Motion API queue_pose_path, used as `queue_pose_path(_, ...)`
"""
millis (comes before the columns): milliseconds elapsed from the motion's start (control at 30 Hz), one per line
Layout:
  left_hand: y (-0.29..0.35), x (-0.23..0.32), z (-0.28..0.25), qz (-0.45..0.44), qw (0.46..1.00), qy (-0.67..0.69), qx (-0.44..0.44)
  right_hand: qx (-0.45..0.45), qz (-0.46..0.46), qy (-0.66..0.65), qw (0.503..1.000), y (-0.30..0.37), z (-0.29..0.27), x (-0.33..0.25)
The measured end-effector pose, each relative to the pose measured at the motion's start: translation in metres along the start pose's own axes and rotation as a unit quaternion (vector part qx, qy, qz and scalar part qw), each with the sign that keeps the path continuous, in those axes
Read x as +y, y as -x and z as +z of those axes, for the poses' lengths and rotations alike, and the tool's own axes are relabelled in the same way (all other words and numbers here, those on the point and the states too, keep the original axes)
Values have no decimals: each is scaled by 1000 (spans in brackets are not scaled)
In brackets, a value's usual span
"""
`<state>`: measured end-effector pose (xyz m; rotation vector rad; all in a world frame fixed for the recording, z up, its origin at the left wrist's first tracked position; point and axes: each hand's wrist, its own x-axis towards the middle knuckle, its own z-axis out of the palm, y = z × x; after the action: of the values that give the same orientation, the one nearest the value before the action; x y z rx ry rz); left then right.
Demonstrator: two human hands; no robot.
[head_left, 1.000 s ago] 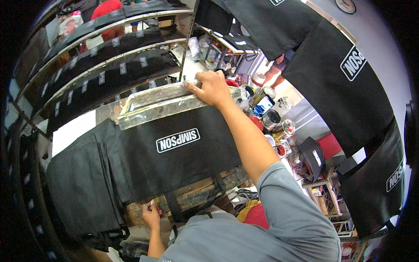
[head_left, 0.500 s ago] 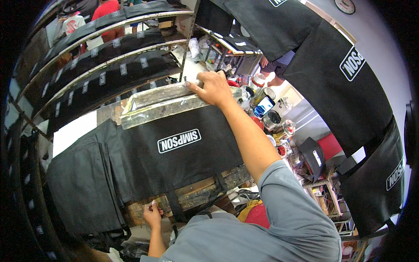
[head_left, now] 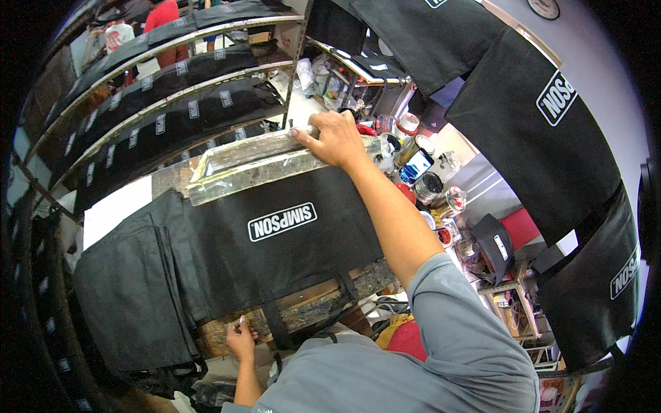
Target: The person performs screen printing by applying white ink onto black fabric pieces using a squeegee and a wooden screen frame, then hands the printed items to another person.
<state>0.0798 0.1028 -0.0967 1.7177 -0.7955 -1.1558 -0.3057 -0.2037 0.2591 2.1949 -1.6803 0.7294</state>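
My right hand [head_left: 337,140] is closed around the upper edge of a worn, taped wooden frame [head_left: 255,165], which looks like a screen-printing frame and stands tilted up at the far side of the work board. Before it, a black fabric bag [head_left: 296,265] lies flat on the board, with a white printed label [head_left: 282,221] and its handles hanging over the near edge. My left hand [head_left: 241,339] is by that near edge, fingers curled together; a small white bit shows at the fingertips, too small to name. Left of the flat bag lies a stack of black bags [head_left: 131,282].
Racks [head_left: 172,86] with printed black bags stand at the far left. More black bags [head_left: 530,131] hang at the right. Cans and jars [head_left: 429,186] crowd beyond my right forearm, with a phone [head_left: 416,167] among them. People [head_left: 162,31] are behind the racks.
My hands, the frame and the flat bag stay in place. Behind the hanging bags, a person's hand and legs that showed before have moved mostly out of sight.
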Motion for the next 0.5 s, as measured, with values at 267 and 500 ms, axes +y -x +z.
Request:
queue_pose_path(267, 0, -1, 1, -8, 1000, 12, 6, 10, -5, -6, 1000, 0, 1, 0)
queue_pose_path(500, 0, -1, 2, -11, 1000, 9, 9, 14, -9, -3, 1000, 1, 3, 1)
